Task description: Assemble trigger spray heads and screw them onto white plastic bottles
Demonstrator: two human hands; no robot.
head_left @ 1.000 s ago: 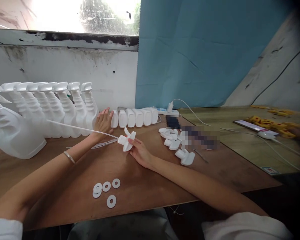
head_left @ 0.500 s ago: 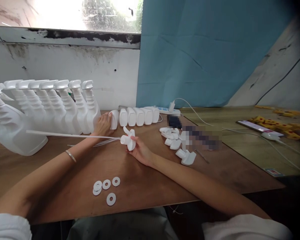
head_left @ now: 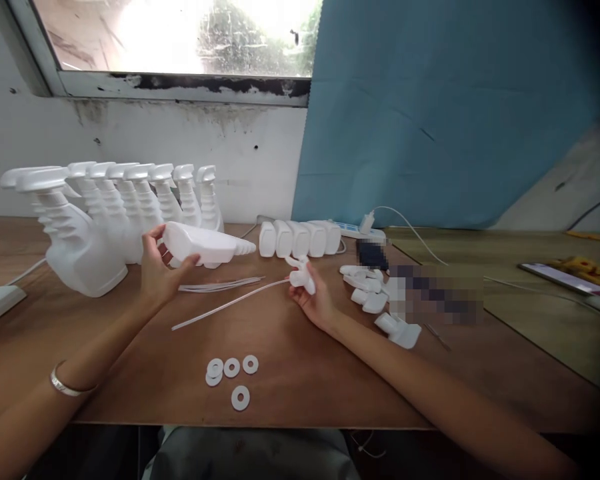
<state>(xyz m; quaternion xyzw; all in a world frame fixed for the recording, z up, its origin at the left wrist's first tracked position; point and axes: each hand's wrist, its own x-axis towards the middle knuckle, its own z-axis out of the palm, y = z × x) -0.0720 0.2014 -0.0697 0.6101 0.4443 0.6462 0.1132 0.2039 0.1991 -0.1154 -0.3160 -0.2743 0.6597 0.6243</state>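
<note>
My left hand (head_left: 163,270) is closed around the bottom end of a white plastic bottle (head_left: 205,243), which lies tilted on its side in the air with its ribbed neck to the right. In my right hand (head_left: 315,300) is a white trigger spray head (head_left: 303,275), held between thumb and fingers. A long thin dip tube (head_left: 230,305) runs from it down to the left. Loose white tubes (head_left: 220,285) lie on the table below the bottle. Several white ring washers (head_left: 241,398) lie near the front edge.
Assembled spray bottles (head_left: 85,233) stand in a row at the left. Several bottles (head_left: 300,239) lie with their bases toward me at the back. Loose spray heads (head_left: 373,300), a thin rod (head_left: 437,337) and a power strip (head_left: 355,230) are at the right.
My left hand has lifted a bottle from the end of the lying row and brought it left and nearer. The spray head's tube now points downward. The view has shifted left.
</note>
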